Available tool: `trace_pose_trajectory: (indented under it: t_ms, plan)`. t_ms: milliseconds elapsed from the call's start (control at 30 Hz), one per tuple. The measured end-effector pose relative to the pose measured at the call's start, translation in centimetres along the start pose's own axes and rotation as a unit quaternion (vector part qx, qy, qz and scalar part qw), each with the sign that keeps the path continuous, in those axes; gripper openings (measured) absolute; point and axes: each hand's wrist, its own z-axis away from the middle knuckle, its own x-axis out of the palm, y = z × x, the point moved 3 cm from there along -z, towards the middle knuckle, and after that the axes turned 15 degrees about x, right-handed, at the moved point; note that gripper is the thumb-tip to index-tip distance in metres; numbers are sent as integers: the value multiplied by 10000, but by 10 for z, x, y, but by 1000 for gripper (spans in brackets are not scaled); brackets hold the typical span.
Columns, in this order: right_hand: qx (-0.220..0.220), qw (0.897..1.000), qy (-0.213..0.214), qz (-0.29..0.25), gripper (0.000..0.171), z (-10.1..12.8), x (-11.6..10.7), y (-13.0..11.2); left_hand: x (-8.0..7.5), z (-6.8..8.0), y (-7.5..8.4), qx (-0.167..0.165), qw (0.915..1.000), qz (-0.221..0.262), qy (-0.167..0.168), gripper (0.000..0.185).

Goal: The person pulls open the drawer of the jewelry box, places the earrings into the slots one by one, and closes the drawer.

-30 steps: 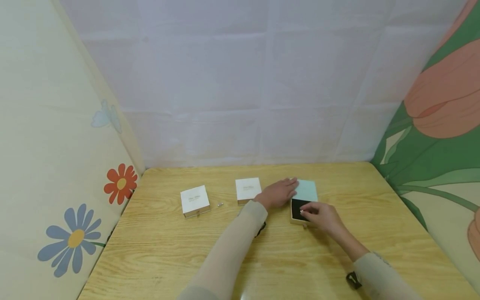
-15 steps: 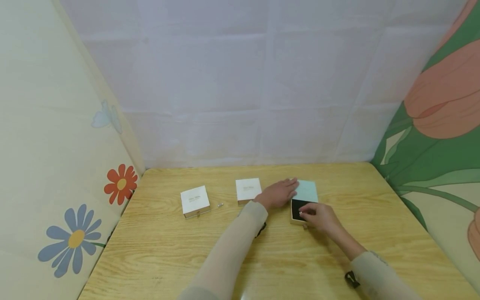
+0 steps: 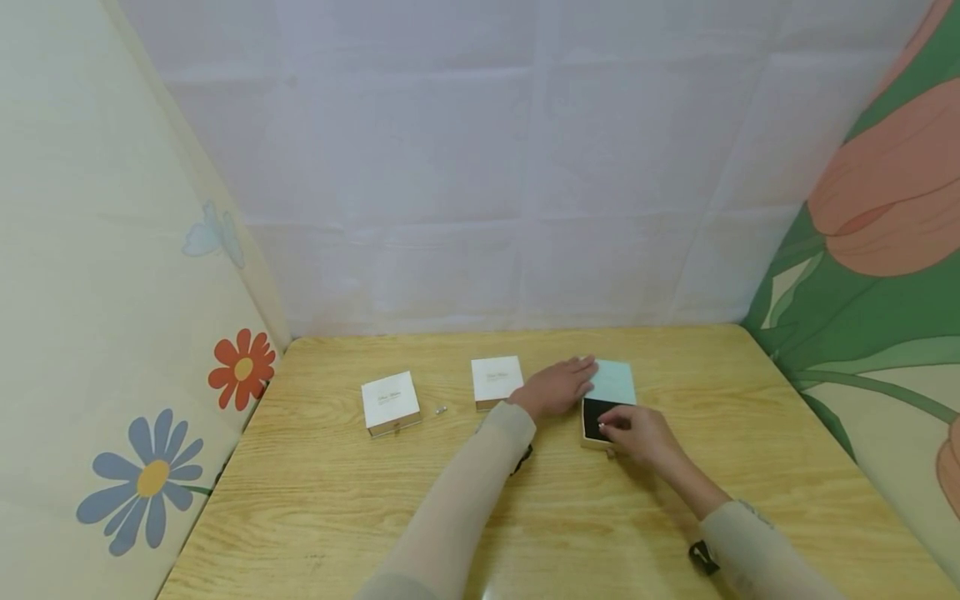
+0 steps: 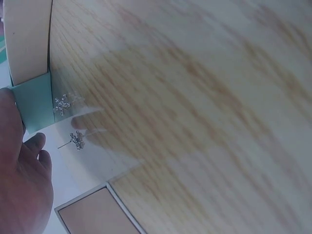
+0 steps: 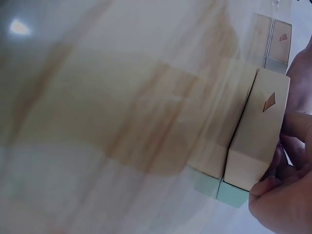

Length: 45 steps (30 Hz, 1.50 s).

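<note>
Counting 3 boxes (image 3: 492, 379), 2 hands (image 3: 557, 387)

Both your arms wear close-fitting long sleeves in a pale beige, slightly sheer fabric, reaching down to the wrists. Your left hand (image 3: 557, 387) and right hand (image 3: 639, 433) are bare, with no gloves or rings that can be made out. A small black strap or mount sits under each forearm.

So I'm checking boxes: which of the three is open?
The mint box by both hands, far right; its black-lined drawer is pulled out. The two white ones are shut.
</note>
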Motion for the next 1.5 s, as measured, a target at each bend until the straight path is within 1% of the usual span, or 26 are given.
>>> trace_pose_trajectory:
  t_ms: [467,600,700,967,1100,1267,1500]
  plan:
    - [51,9998,196,57,10,-2,2,3,-2,2,1,24,10000,-14,-8,54]
    - [-27,9997,236,100,11,-3,3,0,-4,2,0,5,10000,-54,-15,54]
    - [-6,9996,257,100,10,-3,4,-2,-5,2,-1,3,10000,-37,-7,54]
    - [85,9997,234,60,11,-4,5,-3,-5,3,1,-8,10000,49,-13,54]
    - [221,9996,150,11,12,-5,7,-1,-5,3,2,42,9999,-74,-82,54]
    - [289,9996,48,-20,12,-6,7,-1,-6,2,4,98,9998,-185,-56,54]
    - [189,9997,39,138,12,-5,6,-4,-5,2,3,109,9998,-184,29,53]
